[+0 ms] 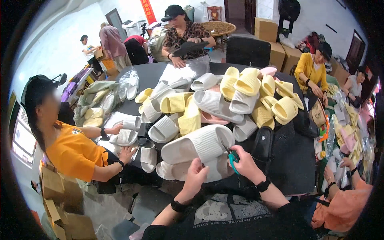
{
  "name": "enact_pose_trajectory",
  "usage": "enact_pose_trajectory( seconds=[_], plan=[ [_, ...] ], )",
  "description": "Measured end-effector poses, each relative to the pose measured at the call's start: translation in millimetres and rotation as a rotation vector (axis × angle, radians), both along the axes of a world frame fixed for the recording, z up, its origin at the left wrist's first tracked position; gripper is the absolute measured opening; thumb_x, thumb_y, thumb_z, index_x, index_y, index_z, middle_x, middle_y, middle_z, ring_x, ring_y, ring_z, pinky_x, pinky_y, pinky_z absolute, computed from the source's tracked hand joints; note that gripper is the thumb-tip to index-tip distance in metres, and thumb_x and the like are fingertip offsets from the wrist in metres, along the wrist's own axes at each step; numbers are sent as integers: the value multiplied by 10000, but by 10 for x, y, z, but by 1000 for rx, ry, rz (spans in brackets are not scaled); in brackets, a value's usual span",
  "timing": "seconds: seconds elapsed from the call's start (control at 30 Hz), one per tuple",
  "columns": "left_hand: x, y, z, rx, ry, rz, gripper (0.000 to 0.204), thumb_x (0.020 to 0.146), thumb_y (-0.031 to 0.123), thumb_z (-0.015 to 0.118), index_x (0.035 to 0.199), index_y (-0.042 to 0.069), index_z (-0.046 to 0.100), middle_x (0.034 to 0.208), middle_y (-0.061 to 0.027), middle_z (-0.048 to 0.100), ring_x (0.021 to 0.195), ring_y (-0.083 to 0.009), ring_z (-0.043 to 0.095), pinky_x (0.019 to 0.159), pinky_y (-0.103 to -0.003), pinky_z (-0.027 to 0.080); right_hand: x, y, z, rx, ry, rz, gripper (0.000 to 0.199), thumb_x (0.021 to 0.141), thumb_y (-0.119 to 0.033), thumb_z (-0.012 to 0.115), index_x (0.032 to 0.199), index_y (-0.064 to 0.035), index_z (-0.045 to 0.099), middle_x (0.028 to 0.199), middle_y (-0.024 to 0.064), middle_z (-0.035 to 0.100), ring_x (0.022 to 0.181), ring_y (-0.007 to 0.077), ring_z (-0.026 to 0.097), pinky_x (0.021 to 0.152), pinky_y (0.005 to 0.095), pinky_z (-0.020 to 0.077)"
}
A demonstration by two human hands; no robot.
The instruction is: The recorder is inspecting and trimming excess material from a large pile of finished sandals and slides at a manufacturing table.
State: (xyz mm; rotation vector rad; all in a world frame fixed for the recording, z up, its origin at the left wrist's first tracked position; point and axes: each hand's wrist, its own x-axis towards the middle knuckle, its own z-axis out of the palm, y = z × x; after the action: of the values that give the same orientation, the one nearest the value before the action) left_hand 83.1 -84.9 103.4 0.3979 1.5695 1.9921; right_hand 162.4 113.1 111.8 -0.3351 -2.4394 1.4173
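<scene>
A light grey ribbed slide slipper [188, 148] is tilted up in front of me, its open toe to the right. My left hand [195, 178] pinches its near edge below the strap. In my right hand [248, 166] is a pair of small snips [233, 163] with teal handles, the tip close to the slipper's toe end. Another light grey slipper [172, 170] lies beneath, partly hidden by the upper one and my left hand. A black slipper [263, 144] rests on the table just beyond my right hand.
A heap of yellow, grey and pink slippers [186, 120] covers the middle of the black table [294, 168]. At the left, a person in orange [76, 150] handles grey slippers. Across the table, another person [184, 40] holds a dark item. Cardboard boxes [60, 200] stand at lower left.
</scene>
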Motion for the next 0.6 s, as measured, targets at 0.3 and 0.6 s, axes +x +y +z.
enact_pose_trajectory(
  seconds=[0.3,0.6],
  plan=[
    [-19,0,57,-59,35,-5,305,860,62,557,1148,-8,486,928,-2,564,742,-43,501,623,-196,416,30,54,-7,-96,85,-170,388,801,-91,691,1117,17,492,784,104,610,697,140,597,630,288,489],
    [-164,85,53,-269,396,43,238,854,142,638,1009,-20,559,765,-21,579,693,-76,502,634,-241,434,86,100,55,-100,266,-283,402,799,-78,690,1141,13,499,830,78,602,715,119,572,665,273,488]
  ],
)
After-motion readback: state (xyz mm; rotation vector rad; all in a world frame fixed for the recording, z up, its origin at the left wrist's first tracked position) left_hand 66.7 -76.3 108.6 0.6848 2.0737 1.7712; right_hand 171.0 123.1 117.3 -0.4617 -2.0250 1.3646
